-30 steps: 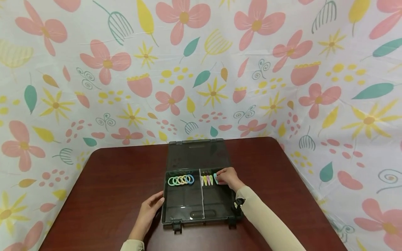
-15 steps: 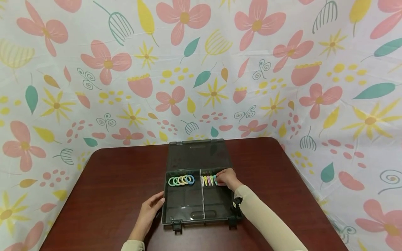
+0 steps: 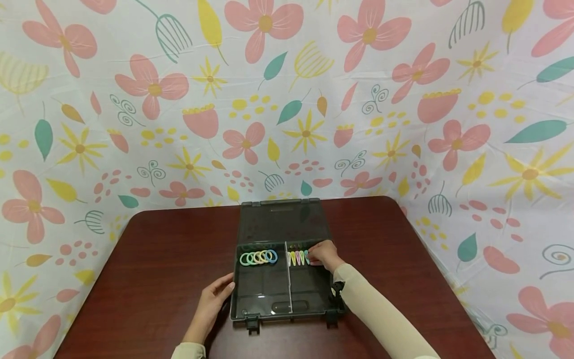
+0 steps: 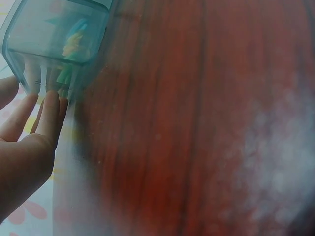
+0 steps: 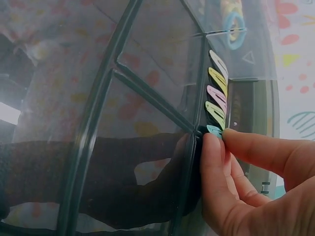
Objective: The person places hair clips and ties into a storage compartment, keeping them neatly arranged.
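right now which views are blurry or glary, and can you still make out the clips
Head view: sharp, evenly lit, wide-angle bend at the edges; the hair clips are small but clear. Left wrist view: hazy, soft focus, a whitish smear at the right over the table; the left hand is blurred. Right wrist view: the box plastic mirrors the floral backdrop, yet the clips and the right hand read well.

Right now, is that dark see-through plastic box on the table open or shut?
Open: the dark see-through plastic box has its lid laid flat behind it, both compartments uncovered.

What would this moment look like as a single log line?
right hand: pinches teal hair clip beside clip row | left hand: rests on box | hair ties: left compartment
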The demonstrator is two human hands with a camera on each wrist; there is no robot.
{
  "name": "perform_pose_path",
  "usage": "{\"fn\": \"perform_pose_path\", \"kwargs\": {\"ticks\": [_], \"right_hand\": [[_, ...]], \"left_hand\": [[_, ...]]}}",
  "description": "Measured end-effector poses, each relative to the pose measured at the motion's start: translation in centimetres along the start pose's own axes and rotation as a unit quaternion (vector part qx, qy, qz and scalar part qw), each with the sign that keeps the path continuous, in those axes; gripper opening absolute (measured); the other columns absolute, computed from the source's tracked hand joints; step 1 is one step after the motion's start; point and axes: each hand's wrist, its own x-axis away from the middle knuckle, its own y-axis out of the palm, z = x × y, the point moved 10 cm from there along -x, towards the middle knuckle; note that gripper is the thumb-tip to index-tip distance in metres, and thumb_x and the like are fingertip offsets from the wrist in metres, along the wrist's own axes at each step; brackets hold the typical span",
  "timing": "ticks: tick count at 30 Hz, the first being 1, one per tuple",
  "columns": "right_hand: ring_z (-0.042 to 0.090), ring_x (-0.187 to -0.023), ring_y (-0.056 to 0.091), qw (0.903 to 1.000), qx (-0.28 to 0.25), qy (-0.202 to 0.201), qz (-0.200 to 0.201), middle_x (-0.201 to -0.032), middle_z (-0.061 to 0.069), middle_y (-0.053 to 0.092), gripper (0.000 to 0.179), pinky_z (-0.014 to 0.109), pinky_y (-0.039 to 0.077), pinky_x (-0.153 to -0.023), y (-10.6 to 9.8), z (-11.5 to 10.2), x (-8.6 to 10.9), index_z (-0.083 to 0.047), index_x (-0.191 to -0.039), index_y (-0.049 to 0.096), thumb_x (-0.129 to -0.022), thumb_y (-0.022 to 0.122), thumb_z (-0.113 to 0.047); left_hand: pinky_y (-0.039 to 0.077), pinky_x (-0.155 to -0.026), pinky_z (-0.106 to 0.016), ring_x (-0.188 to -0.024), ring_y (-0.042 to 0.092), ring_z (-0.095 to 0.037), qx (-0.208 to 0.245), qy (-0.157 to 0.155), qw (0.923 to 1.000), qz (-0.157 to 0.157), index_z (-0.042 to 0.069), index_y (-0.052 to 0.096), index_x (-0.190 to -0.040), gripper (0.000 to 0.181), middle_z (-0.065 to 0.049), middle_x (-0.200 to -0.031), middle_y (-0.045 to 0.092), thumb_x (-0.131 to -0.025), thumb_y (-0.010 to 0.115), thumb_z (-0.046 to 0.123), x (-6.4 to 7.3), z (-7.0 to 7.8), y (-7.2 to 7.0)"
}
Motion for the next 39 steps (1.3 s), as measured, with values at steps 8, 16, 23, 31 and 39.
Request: {"fn": "perform_pose_path", "kwargs": {"ticks": [8,16,23,31,39], "right_hand": [[0.022,-0.067,0.067,1.0000,0.005,-0.006,0.005,-0.082,0.018,0.068,0.014,0.035,0.057,-0.061,0.1,-0.1,0.1,0.011,-0.095,0.069,-0.082,0.069,0.008],[0.020,-0.063,0.066,0.9999,0.010,-0.009,0.008,-0.080,0.017,0.069,0.013,0.034,0.057,-0.059,0.1,-0.1,0.0,0.010,-0.094,0.069,-0.081,0.070,0.007],[0.019,-0.062,0.066,0.9999,0.014,0.001,0.004,-0.078,0.015,0.069,0.012,0.033,0.057,-0.057,0.2,0.2,-0.3,0.009,-0.092,0.070,-0.080,0.071,0.006],[0.020,-0.065,0.067,0.9998,0.018,-0.011,-0.003,-0.081,0.017,0.069,0.015,0.033,0.057,-0.059,0.3,-0.2,-0.2,0.010,-0.095,0.070,-0.080,0.071,0.006],[0.027,-0.075,0.068,0.9989,0.028,-0.029,-0.025,-0.089,0.020,0.069,0.017,0.039,0.057,-0.068,-0.3,-2.1,0.8,0.011,-0.101,0.069,-0.085,0.067,0.004]], "left_hand": [[0.047,-0.091,-0.027,-0.112,0.055,-0.013,-0.002,0.003,1.0000,0.006,0.003,0.058,-0.132,0.043,-0.016,-0.132,0.056,-0.093,0.066,0.017,-0.1,-0.1,-0.2],[0.047,-0.092,-0.029,-0.113,0.055,-0.015,-0.006,0.000,1.0000,0.006,0.003,0.058,-0.132,0.043,-0.016,-0.131,0.056,-0.093,0.065,0.018,-0.1,-0.1,-0.2],[0.047,-0.094,-0.034,-0.118,0.053,-0.023,-0.007,-0.002,1.0000,0.006,0.003,0.057,-0.133,0.042,-0.016,-0.133,0.055,-0.093,0.065,0.017,0.2,-0.1,-0.2],[0.046,-0.093,-0.030,-0.118,0.052,-0.022,-0.010,0.006,0.9999,0.008,0.003,0.057,-0.132,0.042,-0.016,-0.134,0.055,-0.094,0.064,0.016,0.3,0.3,-0.5],[0.045,-0.098,-0.039,-0.122,0.051,-0.029,-0.029,0.026,0.9992,-0.009,0.005,0.054,-0.136,0.045,-0.017,-0.135,0.054,-0.094,0.064,0.020,0.3,1.2,-0.2]]}}
